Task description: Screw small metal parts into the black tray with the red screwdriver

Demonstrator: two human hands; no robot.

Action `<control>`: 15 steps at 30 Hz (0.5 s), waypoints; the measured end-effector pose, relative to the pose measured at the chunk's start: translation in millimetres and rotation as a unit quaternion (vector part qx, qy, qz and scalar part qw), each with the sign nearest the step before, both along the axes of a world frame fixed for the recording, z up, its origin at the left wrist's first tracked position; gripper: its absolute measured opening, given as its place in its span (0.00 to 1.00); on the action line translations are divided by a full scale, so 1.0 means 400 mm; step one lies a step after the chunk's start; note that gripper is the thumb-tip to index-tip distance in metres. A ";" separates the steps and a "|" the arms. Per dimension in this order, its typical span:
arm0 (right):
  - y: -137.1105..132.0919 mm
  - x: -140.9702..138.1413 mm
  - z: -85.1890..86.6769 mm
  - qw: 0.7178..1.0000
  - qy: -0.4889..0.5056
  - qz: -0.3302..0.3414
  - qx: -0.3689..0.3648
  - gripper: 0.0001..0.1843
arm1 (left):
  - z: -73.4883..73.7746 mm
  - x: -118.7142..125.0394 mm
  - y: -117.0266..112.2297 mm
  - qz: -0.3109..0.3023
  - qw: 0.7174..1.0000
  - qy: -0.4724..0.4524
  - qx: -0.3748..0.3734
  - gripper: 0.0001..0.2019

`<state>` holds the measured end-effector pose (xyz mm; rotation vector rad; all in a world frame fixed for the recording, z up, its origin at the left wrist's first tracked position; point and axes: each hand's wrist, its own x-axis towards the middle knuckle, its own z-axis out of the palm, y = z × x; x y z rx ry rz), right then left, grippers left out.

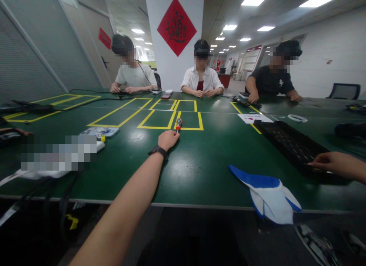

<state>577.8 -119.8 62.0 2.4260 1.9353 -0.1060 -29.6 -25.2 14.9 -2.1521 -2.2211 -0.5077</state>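
My left hand [168,139], with a dark band on its wrist, reaches to the middle of the table. Its fingers are closed at the metal shaft of a screwdriver [178,123], whose red and clear handle points away from me. At the far right, my right hand [339,164] enters from the side with fingertips pinched over the near end of a long black tray [288,138]. What those fingertips hold, if anything, is too small to make out. Between the hands, a blue and white work glove [268,191] lies partly over the table's front edge.
Yellow tape rectangles [187,128] mark the green table [197,182]. A phone-like slab [100,132] and a white power strip [98,145] lie on the left. A paper sheet [254,118] and white ring [297,118] lie behind the tray. Three people sit opposite.
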 end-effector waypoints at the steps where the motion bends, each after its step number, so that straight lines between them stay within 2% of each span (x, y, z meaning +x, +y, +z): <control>1: 0.002 0.000 0.000 1.000 -0.002 -0.009 -0.011 0.17 | 0.000 0.000 0.000 0.000 1.000 -0.001 0.001 0.21; 3: 0.005 0.000 0.002 0.997 0.009 -0.033 -0.062 0.15 | 0.000 0.000 0.000 -0.001 1.000 -0.003 0.000 0.21; 5: 0.005 0.000 0.006 0.996 0.005 -0.052 -0.074 0.14 | 0.001 0.000 -0.001 -0.002 1.000 -0.005 -0.003 0.21; 10: -0.002 -0.001 0.008 0.995 -0.016 -0.075 -0.064 0.17 | 0.005 0.003 -0.005 0.006 1.000 -0.005 -0.010 0.21; 15: 0.017 0.025 -0.013 0.995 -0.044 -0.065 -0.055 0.17 | 0.005 0.003 -0.005 0.003 1.000 -0.006 -0.011 0.22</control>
